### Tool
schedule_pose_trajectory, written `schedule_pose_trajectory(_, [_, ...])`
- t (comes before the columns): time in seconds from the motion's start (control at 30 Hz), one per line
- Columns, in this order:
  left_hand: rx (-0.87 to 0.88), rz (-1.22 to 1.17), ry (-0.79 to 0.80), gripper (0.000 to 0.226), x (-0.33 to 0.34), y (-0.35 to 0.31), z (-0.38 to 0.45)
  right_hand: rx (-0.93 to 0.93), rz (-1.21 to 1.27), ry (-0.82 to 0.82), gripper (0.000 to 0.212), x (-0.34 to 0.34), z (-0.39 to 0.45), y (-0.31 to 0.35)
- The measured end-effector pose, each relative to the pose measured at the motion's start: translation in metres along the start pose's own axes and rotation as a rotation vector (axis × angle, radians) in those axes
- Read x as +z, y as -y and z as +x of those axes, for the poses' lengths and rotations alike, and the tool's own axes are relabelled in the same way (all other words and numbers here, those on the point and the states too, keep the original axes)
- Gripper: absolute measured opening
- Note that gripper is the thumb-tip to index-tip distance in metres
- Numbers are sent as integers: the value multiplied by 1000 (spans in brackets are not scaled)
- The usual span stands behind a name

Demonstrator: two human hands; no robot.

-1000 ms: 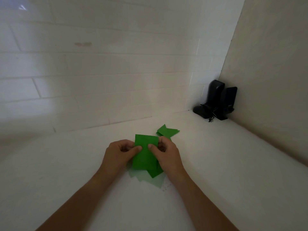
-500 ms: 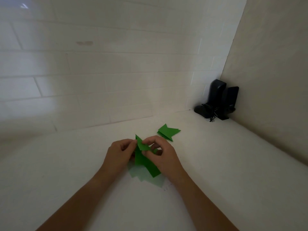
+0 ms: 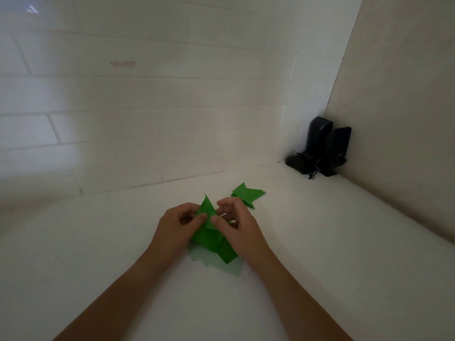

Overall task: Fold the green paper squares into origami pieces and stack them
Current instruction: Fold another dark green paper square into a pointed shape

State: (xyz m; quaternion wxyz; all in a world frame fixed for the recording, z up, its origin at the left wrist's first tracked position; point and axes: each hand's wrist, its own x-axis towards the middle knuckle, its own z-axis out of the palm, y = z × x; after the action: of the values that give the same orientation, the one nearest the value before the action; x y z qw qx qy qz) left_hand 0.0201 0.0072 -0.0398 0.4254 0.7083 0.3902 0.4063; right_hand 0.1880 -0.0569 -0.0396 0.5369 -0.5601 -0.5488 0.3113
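Both hands meet over a green sheet of paper partly folded [image 3: 209,232], which is held just above the white glossy desk [image 3: 98,254]; a faint green reflection of it lies on the desk surface right beneath. The left hand [image 3: 172,230] grips the sheet's left side, its fingers [image 3: 189,210] curled behind the paper and its thumb pressed flat on the front face. The right hand [image 3: 240,230] pinches the sheet from the right, its thumb tip touching the front of the paper just beside the left thumb, while its other fingers [image 3: 227,201] arch loosely above and behind the sheet. Between the two sets of fingers a pointed triangular flap of the sheet stands upright, its tip rising above the knuckles. Below the thumbs the sheet widens into a broader folded body, and one corner of it juts out down and to the right, under the right palm. Beyond the right hand's fingers, near them but not touching, a small stack of finished green folded paper pieces [image 3: 248,194] lies flat on the desk, with pointed corners sticking out at its edges. Well apart from the fingers, in the far right corner where the white tiled wall [image 3: 147,107] meets a plain beige side wall [image 3: 406,94], stand two black upright devices [image 3: 320,148] with a tangle of thin black cord at their base.
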Motion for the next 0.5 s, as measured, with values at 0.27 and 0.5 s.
schedule_pose_trajectory(0.27, [-20,-123,43,17,3,-5,-5,46,68,-37,19,-2,1,-3])
schedule_pose_trajectory(0.5, [59,52,116,8,3,0,-3,-10,25,-33,51,-4,-3,2])
